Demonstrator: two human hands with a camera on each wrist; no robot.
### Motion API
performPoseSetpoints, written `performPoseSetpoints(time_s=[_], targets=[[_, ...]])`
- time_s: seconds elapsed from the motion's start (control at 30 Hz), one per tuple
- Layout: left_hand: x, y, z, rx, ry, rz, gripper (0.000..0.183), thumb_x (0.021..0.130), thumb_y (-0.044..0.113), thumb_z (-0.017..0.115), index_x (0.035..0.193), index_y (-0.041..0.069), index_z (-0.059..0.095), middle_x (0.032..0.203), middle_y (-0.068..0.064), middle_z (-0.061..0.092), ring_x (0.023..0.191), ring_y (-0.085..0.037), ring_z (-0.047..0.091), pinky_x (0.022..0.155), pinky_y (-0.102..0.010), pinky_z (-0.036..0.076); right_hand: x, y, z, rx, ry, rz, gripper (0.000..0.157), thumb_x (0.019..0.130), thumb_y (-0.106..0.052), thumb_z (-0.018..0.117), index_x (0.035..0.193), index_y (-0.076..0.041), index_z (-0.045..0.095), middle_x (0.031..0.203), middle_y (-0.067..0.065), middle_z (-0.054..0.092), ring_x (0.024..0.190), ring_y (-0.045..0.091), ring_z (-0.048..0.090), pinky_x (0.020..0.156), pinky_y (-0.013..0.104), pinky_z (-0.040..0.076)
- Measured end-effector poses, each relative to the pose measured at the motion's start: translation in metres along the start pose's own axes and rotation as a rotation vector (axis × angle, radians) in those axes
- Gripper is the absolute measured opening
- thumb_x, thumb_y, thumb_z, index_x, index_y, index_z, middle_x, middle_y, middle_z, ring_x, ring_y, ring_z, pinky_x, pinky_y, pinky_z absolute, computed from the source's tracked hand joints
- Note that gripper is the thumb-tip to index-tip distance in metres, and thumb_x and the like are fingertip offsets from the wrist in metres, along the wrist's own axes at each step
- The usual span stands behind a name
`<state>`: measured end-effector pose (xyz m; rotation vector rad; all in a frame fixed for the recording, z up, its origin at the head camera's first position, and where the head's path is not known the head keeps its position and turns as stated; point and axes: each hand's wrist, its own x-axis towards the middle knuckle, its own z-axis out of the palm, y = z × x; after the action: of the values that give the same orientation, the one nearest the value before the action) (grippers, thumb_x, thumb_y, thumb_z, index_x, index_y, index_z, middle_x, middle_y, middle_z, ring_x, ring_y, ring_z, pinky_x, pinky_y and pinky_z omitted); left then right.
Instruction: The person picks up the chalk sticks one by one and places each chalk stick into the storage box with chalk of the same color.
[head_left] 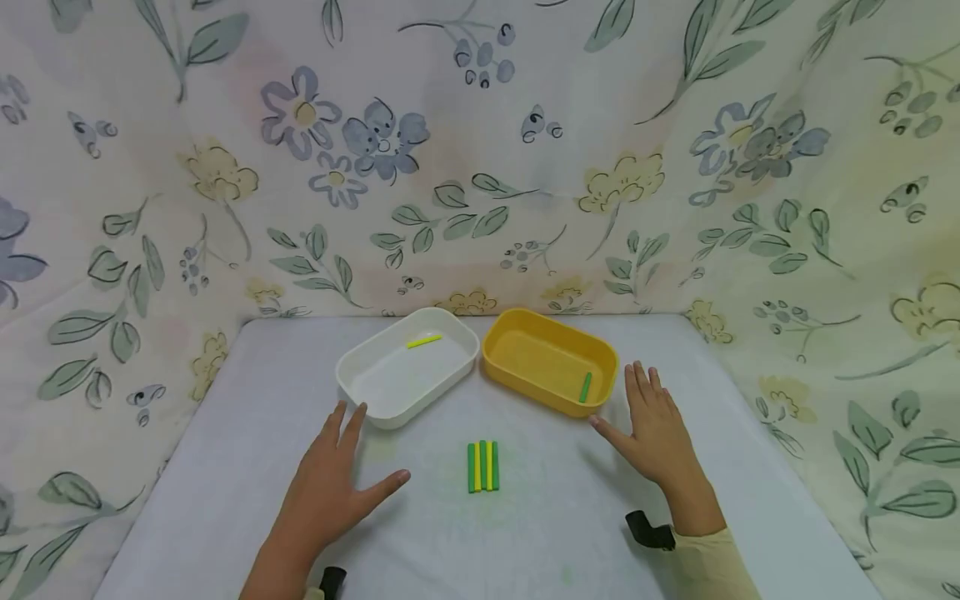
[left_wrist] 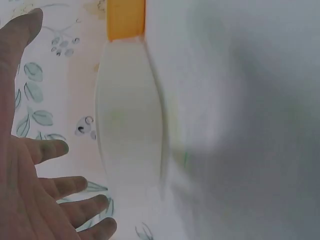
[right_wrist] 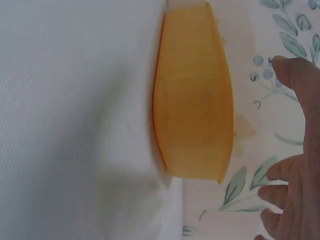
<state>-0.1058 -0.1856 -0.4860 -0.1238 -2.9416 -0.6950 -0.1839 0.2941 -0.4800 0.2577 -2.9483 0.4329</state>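
My left hand is held with fingers spread, near the front edge of a white tray; nothing is in it. My right hand is likewise spread and bare, beside the front right corner of a yellow tray. One yellow stick lies in the white tray, and one green stick in the yellow one. Between the hands, several green and yellow sticks lie side by side in a row, among them a green stick at the left end. Both wrist views show open palms beside the trays' outer walls.
A white cloth covers the table. Behind and at the sides hangs a floral curtain. The two trays nearly touch at the table's back. A black band piece sits at my right wrist.
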Motion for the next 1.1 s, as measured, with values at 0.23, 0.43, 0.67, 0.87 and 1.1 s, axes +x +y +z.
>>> performPoseSetpoints(time_s=[0.23, 0.43, 0.67, 0.87, 1.1], targets=[[-0.002, 0.009, 0.012, 0.004, 0.025, 0.076, 0.118, 0.081, 0.084, 0.07, 0.168, 0.013, 0.032, 0.173, -0.023, 0.026, 0.149, -0.051, 0.044, 0.112, -0.071, 0.044, 0.006, 0.0, 0.006, 0.005, -0.019, 0.015, 0.111, 0.097, -0.071, 0.06, 0.17, -0.002, 0.013, 0.177, 0.024, 0.011, 0.165, 0.047, 0.005, 0.126, 0.072, 0.019], [-0.003, 0.016, 0.022, -0.015, -0.003, 0.085, 0.116, 0.08, 0.081, 0.075, 0.168, 0.016, 0.034, 0.174, -0.02, 0.025, 0.152, -0.048, 0.042, 0.115, -0.068, 0.043, 0.011, -0.001, 0.01, 0.009, -0.03, 0.017, 0.11, 0.096, -0.072, 0.061, 0.17, -0.004, 0.016, 0.177, 0.024, 0.011, 0.164, 0.048, 0.007, 0.127, 0.072, 0.018], [-0.005, 0.022, 0.035, -0.024, -0.002, 0.111, 0.116, 0.078, 0.08, 0.076, 0.166, 0.015, 0.038, 0.178, -0.016, 0.016, 0.154, -0.043, 0.039, 0.117, -0.064, 0.043, 0.019, -0.003, 0.014, 0.002, -0.066, 0.022, 0.113, 0.097, -0.076, 0.057, 0.17, -0.002, 0.012, 0.178, 0.024, 0.007, 0.164, 0.049, 0.006, 0.128, 0.071, 0.015], [-0.008, 0.029, 0.037, -0.041, -0.022, 0.12, 0.113, 0.08, 0.078, 0.077, 0.166, 0.016, 0.038, 0.179, -0.013, 0.017, 0.155, -0.041, 0.04, 0.117, -0.061, 0.045, 0.026, -0.004, 0.018, 0.003, -0.071, 0.017, 0.114, 0.096, -0.079, 0.054, 0.17, -0.002, 0.013, 0.178, 0.023, 0.007, 0.164, 0.049, 0.006, 0.128, 0.071, 0.015], [-0.011, 0.037, 0.039, -0.066, -0.053, 0.123, 0.11, 0.082, 0.075, 0.077, 0.166, 0.017, 0.039, 0.18, -0.012, 0.011, 0.154, -0.041, 0.042, 0.117, -0.06, 0.045, 0.029, -0.006, 0.018, 0.005, -0.072, 0.005, 0.115, 0.096, -0.08, 0.051, 0.169, 0.0, 0.013, 0.177, 0.025, 0.01, 0.164, 0.05, 0.005, 0.128, 0.071, 0.015]])
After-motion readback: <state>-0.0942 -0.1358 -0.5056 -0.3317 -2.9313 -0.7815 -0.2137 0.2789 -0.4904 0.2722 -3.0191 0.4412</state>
